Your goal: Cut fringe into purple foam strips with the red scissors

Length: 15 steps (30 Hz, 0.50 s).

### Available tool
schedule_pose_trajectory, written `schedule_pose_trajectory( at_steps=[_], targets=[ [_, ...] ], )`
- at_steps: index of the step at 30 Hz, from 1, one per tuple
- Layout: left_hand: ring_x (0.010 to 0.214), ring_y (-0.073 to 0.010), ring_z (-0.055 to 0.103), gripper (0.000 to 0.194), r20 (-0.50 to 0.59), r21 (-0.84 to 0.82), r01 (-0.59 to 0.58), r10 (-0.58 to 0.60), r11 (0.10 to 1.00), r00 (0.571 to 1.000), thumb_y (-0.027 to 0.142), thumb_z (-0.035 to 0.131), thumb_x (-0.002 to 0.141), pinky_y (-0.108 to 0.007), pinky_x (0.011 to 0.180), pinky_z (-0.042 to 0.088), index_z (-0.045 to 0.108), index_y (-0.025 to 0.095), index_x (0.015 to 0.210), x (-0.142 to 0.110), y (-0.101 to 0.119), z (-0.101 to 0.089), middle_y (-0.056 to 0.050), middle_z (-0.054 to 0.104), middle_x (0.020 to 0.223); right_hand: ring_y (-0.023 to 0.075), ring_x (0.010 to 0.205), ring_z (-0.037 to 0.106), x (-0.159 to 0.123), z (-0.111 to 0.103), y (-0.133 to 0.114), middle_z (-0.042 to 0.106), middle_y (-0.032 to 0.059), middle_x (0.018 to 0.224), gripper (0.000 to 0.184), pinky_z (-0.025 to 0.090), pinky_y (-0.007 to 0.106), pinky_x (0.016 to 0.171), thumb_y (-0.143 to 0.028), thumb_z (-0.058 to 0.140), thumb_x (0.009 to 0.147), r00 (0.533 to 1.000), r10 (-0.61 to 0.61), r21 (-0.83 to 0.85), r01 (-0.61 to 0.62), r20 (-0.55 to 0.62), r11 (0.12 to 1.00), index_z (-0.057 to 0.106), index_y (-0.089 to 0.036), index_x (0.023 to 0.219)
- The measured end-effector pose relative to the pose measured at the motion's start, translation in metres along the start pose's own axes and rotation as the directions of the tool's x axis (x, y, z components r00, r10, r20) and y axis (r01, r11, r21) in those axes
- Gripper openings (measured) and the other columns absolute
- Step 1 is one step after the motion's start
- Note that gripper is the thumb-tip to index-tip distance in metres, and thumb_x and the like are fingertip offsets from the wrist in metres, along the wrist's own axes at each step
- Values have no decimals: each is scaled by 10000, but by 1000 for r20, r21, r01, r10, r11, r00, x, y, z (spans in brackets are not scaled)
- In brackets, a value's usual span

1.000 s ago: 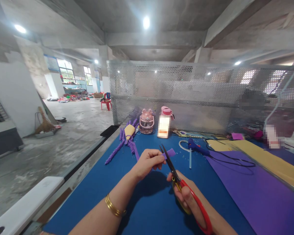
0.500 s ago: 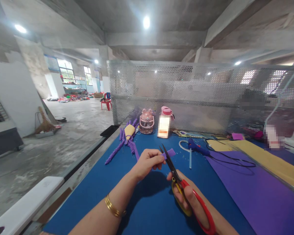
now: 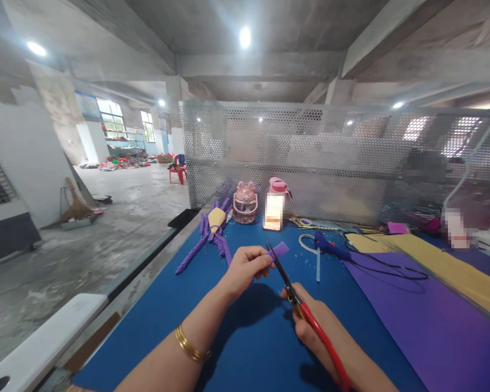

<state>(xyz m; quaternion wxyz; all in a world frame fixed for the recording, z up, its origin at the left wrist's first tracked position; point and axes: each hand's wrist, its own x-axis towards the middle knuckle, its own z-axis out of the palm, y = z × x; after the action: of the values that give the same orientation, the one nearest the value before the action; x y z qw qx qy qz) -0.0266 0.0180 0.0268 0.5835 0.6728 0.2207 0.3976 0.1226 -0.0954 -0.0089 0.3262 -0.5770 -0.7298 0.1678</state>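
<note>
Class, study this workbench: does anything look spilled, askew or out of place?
Yes, mildly: small pale flecks lie scattered on the flat blue tabletop between the thin purple strip in the left hand and the dark-blue glue gun. They look like stray litter; nothing else clearly stands out.

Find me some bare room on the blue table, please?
There's bare blue table left of the left forearm, nearer than the purple braided piece, and between the right hand and the purple sheet. It's crowded by the metal mesh, around the pink container and blue glue gun.
</note>
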Motion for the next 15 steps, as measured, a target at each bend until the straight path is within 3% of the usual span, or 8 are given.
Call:
schedule_pose_trajectory(
  at_steps=[2, 8, 15],
  targets=[
    [430, -54, 398, 247, -8, 27, -20, 21, 999, 1000, 338, 563, 711, -179, 429, 278, 593, 113, 613, 0, 1, 1, 14, 511, 480, 136, 451, 410, -1, -5, -3, 409, -65, 543, 518, 249, 210, 434, -678, 329, 795, 999, -43, -109, 44, 9, 993, 389, -213, 1015],
    [449, -61, 411, 212, -5, 66, -46, 46, 997, 999, 291, 538, 718, -179, 442, 299, 587, 120, 602, 0, 1, 2, 11, 530, 500, 205, 523, 546, -2, -7, -8, 540, -18, 636, 431, 299, 242, 488, -615, 403, 805, 1000, -11, -346, 5, -17, 938, 364, -220, 974],
    [450, -59, 412, 208, 15, 70, -46, 45, 997, 999, 283, 536, 729, -180, 452, 306, 584, 121, 607, 0, 0, 0, 10, 540, 514, 257, 608, 602, -2, -4, -7, 588, 28, 662, 483, 351, 272, 524, -660, 308, 817, 1000, -18, -346, 11, -17, 938, 398, -207, 962]
  ],
)
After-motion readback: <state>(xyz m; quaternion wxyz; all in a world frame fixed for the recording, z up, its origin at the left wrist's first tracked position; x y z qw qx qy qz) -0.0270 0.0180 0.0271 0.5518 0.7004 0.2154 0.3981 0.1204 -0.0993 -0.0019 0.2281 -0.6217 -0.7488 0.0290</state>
